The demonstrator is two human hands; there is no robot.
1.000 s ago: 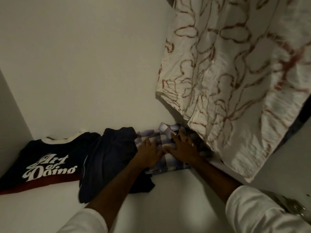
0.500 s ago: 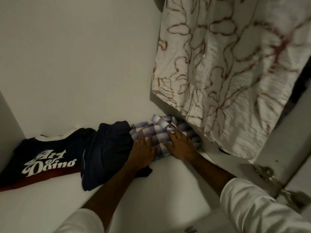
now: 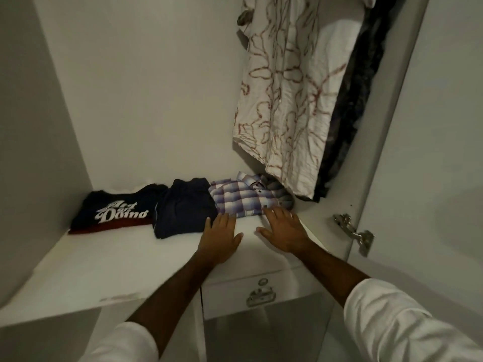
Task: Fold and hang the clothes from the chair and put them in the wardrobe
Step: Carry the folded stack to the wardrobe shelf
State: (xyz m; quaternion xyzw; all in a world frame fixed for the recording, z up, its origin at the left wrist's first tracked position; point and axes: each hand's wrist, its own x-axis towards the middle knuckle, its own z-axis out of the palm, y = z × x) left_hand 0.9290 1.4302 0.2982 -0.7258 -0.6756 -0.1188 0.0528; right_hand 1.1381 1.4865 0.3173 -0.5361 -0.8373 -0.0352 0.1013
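The checked shirt [image 3: 240, 201] lay folded on the shelf [image 3: 109, 259]; both hands, left hand [image 3: 220, 237] and right hand [image 3: 283, 231], were flat and held nothing; next, probably, fetch more clothes.

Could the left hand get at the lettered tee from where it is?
Probably yes. The left hand lies open on the bare shelf, and the tee sits farther left past the navy pile, with nothing standing between.

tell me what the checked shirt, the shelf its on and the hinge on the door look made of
Checked shirt: soft woven cloth, probably cotton, matte; it folds and creases.
Shelf: smooth white board, likely laminated or painted; flat, with a faint sheen. The core is not visible.
Hinge: bare metal, silvery and shiny, catching the light.
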